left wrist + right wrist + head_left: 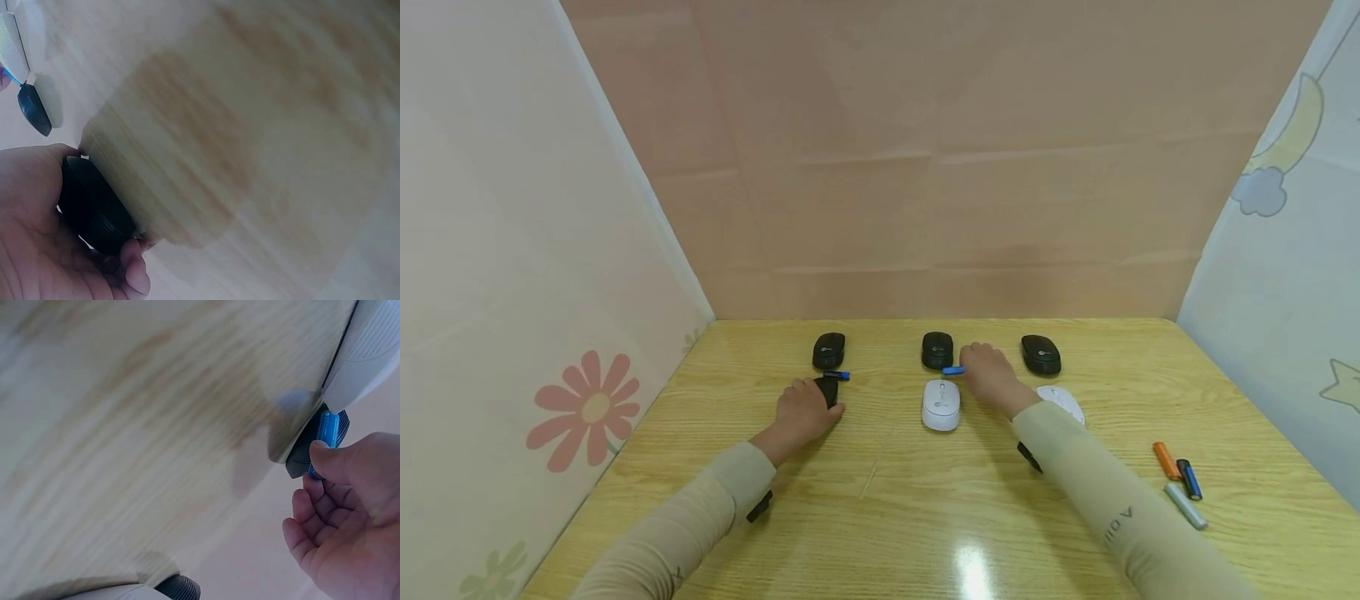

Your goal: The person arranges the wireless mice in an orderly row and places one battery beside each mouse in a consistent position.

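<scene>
In the head view my left hand [802, 410] grips a black computer mouse [827, 388] over the table, its thumb along the right side. The left wrist view shows the same black mouse [94, 203] between thumb and fingers. Just beyond it lies a black-and-blue battery [837, 376], in front of a far black mouse [829, 351]. With thumb and fingertips my right hand [988, 375] pinches a blue battery [327, 430]. That battery is held between the middle black mouse [937, 350] and a white mouse [942, 406] nearer me.
At the far right stands another black mouse [1041, 355], and a white mouse [1062, 402] in front of it is partly hidden by my right forearm. An orange battery [1167, 460], a dark blue battery [1189, 479] and a silver battery [1186, 506] lie on the right.
</scene>
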`<state>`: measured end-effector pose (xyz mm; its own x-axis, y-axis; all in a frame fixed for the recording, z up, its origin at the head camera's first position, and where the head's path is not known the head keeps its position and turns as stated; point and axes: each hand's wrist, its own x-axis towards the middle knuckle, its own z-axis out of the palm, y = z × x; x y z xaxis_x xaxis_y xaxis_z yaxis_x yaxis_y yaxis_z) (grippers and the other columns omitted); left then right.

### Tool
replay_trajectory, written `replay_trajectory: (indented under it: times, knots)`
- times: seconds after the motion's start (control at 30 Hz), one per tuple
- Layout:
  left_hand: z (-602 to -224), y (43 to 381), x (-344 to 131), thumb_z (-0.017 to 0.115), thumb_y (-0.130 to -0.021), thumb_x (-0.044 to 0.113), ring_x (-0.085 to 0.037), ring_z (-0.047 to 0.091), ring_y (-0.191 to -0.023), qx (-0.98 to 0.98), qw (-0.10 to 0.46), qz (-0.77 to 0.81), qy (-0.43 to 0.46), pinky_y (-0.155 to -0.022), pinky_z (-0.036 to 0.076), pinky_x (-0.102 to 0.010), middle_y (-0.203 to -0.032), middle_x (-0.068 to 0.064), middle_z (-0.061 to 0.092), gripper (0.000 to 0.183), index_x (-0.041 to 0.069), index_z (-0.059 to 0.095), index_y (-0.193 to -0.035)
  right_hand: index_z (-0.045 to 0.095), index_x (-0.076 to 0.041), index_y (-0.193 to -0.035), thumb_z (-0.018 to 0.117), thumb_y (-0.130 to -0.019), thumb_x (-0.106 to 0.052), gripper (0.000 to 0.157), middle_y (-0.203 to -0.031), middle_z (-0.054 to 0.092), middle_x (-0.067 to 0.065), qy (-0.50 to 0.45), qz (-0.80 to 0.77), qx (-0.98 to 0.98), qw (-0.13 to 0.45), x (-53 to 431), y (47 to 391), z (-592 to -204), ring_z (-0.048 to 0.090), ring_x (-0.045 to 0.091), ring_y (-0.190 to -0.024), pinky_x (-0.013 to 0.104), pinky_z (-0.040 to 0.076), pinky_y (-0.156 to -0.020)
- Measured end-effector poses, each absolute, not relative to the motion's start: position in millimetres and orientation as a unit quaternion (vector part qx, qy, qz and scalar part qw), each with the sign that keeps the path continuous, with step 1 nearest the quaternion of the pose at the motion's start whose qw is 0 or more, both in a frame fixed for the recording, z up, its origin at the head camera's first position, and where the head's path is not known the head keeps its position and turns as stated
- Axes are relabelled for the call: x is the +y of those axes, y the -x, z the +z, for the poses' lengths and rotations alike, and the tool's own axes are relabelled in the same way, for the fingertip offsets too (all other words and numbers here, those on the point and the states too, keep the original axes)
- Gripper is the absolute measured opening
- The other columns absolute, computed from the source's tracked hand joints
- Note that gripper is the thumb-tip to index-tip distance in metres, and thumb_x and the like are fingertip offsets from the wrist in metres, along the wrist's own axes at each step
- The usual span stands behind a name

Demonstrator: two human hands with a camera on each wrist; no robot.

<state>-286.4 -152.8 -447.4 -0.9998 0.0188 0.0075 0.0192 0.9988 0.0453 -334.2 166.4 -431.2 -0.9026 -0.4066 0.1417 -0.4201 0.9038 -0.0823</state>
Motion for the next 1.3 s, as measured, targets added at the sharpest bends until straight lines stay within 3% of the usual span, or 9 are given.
replay_trajectory:
  times: [0.3,0.5,0.87,1.3]
  knots:
    - [-447.6,286.9,-153.4,0.059,-0.089,0.058,-0.031,0.059,-0.079,-1.000,0.006,-0.016,0.016,-0.065,0.052,-0.038,-0.085,-0.021,0.051,0.074,-0.015,0.053,-0.102,0.057,0.001,-0.084,0.060,-0.091,0.002,0.007,-0.079,0.053,0.011,-0.210,0.057,-0.976,0.026,160.5,338.2,-430.6,0.054,0.029,-0.075,0.046,0.049,-0.069]
    - [-446.7,285.8,-153.7,0.058,-0.090,0.058,-0.032,0.059,-0.079,-1.000,0.011,-0.012,0.020,-0.064,0.052,-0.038,-0.085,-0.021,0.051,0.074,-0.015,0.053,-0.102,0.059,0.003,-0.090,0.061,-0.092,0.000,0.004,-0.084,0.055,0.012,-0.203,0.048,-0.978,0.003,156.5,342.5,-431.5,0.056,0.031,-0.081,0.047,0.050,-0.073]
    - [-445.6,284.4,-152.9,0.059,-0.090,0.057,-0.033,0.059,-0.081,-1.000,0.008,-0.020,0.019,-0.067,0.053,-0.040,-0.087,-0.023,0.052,0.074,-0.015,0.053,-0.105,0.061,0.007,-0.105,0.064,-0.093,-0.005,0.018,-0.094,0.059,0.017,-0.202,0.027,-0.979,-0.004,153.5,343.7,-434.2,0.057,0.036,-0.091,0.049,0.048,-0.081]
    - [-445.9,284.7,-152.3,0.058,-0.090,0.058,-0.033,0.060,-0.080,-1.000,0.007,-0.011,0.019,-0.065,0.052,-0.038,-0.086,-0.022,0.052,0.075,-0.015,0.053,-0.103,0.061,0.006,-0.103,0.063,-0.093,-0.004,0.014,-0.092,0.059,0.016,-0.210,0.032,-0.977,-0.012,154.6,345.2,-434.7,0.057,0.035,-0.089,0.049,0.048,-0.080]
